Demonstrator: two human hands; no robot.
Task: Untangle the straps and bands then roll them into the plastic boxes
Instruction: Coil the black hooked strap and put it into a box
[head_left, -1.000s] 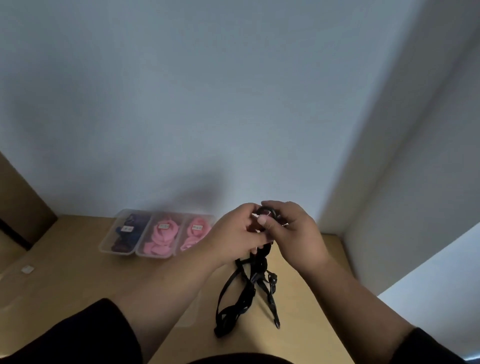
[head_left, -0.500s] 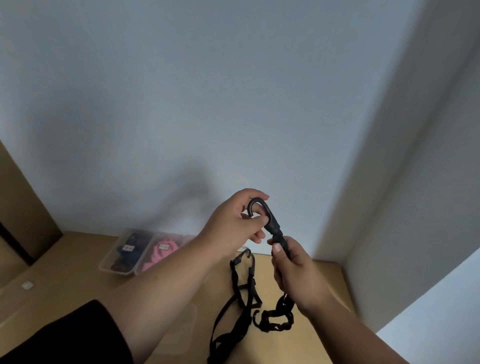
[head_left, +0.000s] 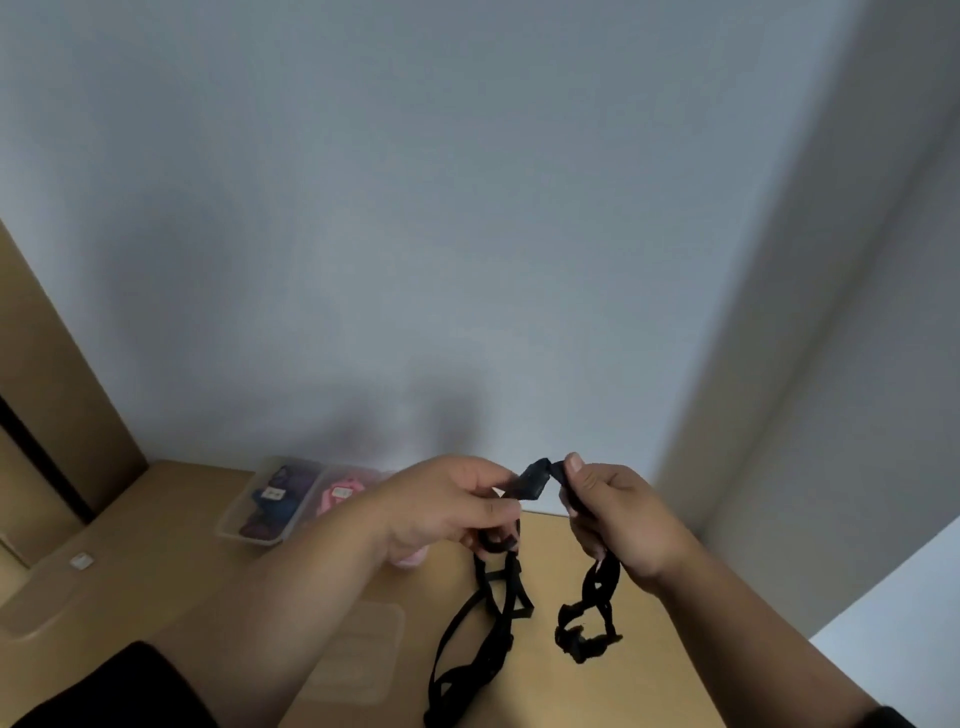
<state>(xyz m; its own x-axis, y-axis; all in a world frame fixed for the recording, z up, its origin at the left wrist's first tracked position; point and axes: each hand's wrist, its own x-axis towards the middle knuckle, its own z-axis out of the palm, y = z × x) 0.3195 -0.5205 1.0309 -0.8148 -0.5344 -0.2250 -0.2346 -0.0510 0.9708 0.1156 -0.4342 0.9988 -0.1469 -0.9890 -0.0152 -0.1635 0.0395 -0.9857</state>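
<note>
Our left hand (head_left: 447, 506) and right hand (head_left: 613, 512) have drawn apart since half a second ago, each pinching the black strap (head_left: 535, 478) stretched between them, tails dangling below onto the worktop (head_left: 649, 670); untangling continues.

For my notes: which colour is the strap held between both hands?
Black: the strap, seen in the head view.

Probably a home room: wooden desk (head_left: 171, 519) against bare wall (head_left: 415, 234)

Table and wall

A small white thing (head_left: 81, 560) is lying on the brown table (head_left: 171, 525) by the grey wall (head_left: 415, 208).
</note>
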